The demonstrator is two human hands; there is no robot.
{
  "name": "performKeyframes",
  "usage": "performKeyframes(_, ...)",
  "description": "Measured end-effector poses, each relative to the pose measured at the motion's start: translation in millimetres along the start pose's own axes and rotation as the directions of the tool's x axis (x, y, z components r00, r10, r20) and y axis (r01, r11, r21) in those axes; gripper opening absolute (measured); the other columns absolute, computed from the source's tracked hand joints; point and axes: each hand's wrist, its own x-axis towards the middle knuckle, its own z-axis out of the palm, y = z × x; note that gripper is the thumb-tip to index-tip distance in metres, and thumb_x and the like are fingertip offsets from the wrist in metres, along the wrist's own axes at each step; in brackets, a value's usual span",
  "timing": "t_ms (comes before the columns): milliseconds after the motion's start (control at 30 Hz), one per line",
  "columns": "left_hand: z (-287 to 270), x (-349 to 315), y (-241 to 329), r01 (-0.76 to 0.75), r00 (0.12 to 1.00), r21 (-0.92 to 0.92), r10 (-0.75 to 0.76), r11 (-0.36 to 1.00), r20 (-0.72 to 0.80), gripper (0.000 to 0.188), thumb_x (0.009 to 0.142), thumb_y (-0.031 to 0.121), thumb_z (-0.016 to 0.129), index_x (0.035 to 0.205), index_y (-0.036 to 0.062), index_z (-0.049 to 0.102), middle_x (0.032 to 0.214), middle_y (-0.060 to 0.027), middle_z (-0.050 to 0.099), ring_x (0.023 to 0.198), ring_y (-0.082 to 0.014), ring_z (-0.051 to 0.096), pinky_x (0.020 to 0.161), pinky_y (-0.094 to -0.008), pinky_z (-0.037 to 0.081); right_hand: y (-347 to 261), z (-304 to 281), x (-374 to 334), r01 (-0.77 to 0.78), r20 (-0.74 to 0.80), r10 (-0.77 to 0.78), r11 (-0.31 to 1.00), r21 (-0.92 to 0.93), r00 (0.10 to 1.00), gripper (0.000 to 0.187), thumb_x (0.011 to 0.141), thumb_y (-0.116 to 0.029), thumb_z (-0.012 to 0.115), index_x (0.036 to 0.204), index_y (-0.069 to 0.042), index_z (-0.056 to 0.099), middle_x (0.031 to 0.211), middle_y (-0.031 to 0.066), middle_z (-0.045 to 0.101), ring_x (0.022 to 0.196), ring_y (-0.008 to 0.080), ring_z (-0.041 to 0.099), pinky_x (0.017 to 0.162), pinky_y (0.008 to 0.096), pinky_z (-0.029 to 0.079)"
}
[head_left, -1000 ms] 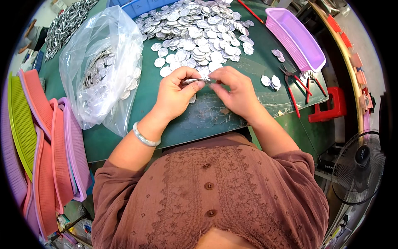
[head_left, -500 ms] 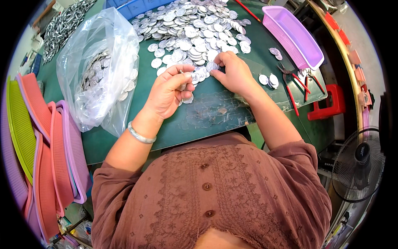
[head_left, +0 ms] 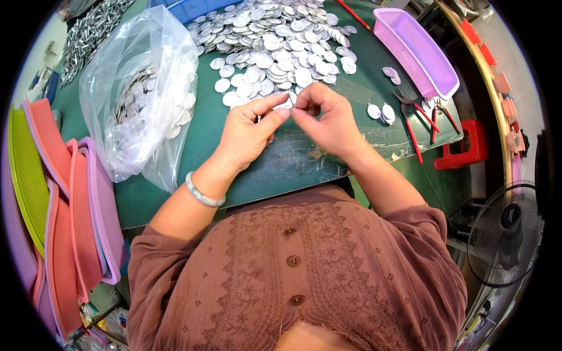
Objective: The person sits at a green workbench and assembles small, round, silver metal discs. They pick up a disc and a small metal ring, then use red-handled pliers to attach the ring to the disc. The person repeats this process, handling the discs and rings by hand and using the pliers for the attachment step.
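Note:
Both hands meet above the near edge of a pile of flat, round silver medals (head_left: 269, 64), some with a small loop at the rim. My left hand (head_left: 246, 131), a pale bangle on its wrist, is closed, with a bit of silver metal showing among its curled fingers. The tips of its thumb and forefinger touch a thin silver medal (head_left: 291, 102), seen nearly edge-on. From the other side my right hand (head_left: 331, 120) pinches at this piece with thumb and forefinger. Its remaining fingers are curled under. Fine detail between the fingertips is too small to make out.
On the green table (head_left: 281, 169), a clear plastic bag (head_left: 167, 52) of medals stands left. A purple basket (head_left: 410, 52), red-handled pliers (head_left: 413, 131) and a few loose medals (head_left: 383, 112) lie right. Stacked coloured baskets (head_left: 64, 216) stand far left; a fan (head_left: 509, 234) at right.
My right hand has come away from the pile and moved toward my left hand. My left hand has turned and shifted slightly right, so the fingertips of both now meet.

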Motion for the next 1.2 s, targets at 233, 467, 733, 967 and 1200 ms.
performKeyframes(233, -2.1, -0.5, -0.3, -0.01, 1.0, 0.012, 0.01, 1.0, 0.018, 0.014, 0.08, 0.012, 0.059, 0.089, 0.001, 0.06, 0.063, 0.0019, 0.05, 0.049, -0.0041, 0.043, 0.042, -0.0165, 0.032, 1.8, 6.7, -0.6, 0.391, 0.018, -0.413, 0.846, -0.362, 0.911, 0.015, 0.062, -0.003, 0.062, 0.072, -0.006, 0.051, 0.073, 0.0071, 0.052, 0.067, 0.0255, 0.052, 0.056, 0.0331, 0.042)
performKeyframes(467, -2.6, -0.6, -0.6, -0.043, 0.998, 0.031, 0.041, 0.999, 0.042, 0.011, 0.081, 0.011, 0.058, 0.084, 0.0007, 0.059, 0.071, 0.0015, 0.049, 0.049, -0.0039, 0.043, 0.042, -0.0164, 0.032, 0.9, 7.3, -0.9, 0.483, 0.051, -0.518, 0.751, -0.451, 0.854, 0.014, 0.062, -0.005, 0.061, 0.071, -0.006, 0.051, 0.074, 0.0057, 0.052, 0.068, 0.0233, 0.051, 0.059, 0.0325, 0.041)
performKeyframes(733, -3.4, 1.8, -6.8, -0.162, 0.987, 0.119, 0.157, 0.98, 0.044, 0.01, 0.081, 0.009, 0.057, 0.088, 0.002, 0.059, 0.073, 0.0013, 0.051, 0.049, -0.0035, 0.042, 0.041, -0.0163, 0.033, 2.8, 6.8, -1.7, 0.526, 0.087, -0.557, 0.704, -0.478, 0.826, 0.014, 0.062, -0.004, 0.061, 0.073, -0.005, 0.051, 0.073, 0.0055, 0.05, 0.067, 0.023, 0.05, 0.059, 0.0319, 0.04)
performKeyframes(967, -8.3, 2.6, 0.7, 0.039, 0.993, -0.032, -0.035, 0.999, 0.113, 0.011, 0.081, 0.009, 0.057, 0.089, 0.0021, 0.056, 0.063, 0.0013, 0.051, 0.047, -0.0032, 0.042, 0.04, -0.0161, 0.032, -3.5, 4.8, -5.2, 0.504, 0.086, -0.505, 0.801, -0.323, 0.859, 0.017, 0.061, 0.003, 0.058, 0.074, -0.004, 0.051, 0.077, 0.0073, 0.051, 0.07, 0.0255, 0.049, 0.063, 0.0333, 0.041)
performKeyframes(1200, -7.8, 3.8, -0.6, 0.05, 0.999, -0.146, -0.049, 0.988, 0.012, 0.009, 0.079, 0.011, 0.06, 0.084, 0.0034, 0.057, 0.061, 0.002, 0.052, 0.045, -0.0029, 0.043, 0.038, -0.0152, 0.033, 0.2, 1.8, -10.3, 0.309, -0.103, -0.313, 0.95, -0.049, 0.944, 0.014, 0.067, 0.003, 0.058, 0.077, -0.002, 0.051, 0.074, 0.0069, 0.051, 0.065, 0.0196, 0.05, 0.058, 0.0258, 0.041)
